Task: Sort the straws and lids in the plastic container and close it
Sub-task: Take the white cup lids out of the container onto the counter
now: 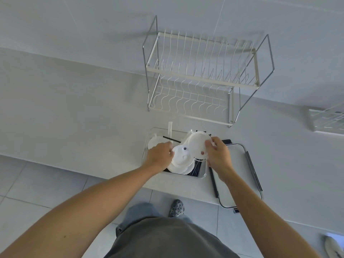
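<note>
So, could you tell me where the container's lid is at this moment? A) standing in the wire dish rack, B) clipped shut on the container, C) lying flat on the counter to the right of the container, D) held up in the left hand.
C: the container's lid lies flat on the counter just right of the open plastic container, partly under the right hand.

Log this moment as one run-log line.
left hand: grips lid | right hand: grips lids | container: open | cover: beside it
</note>
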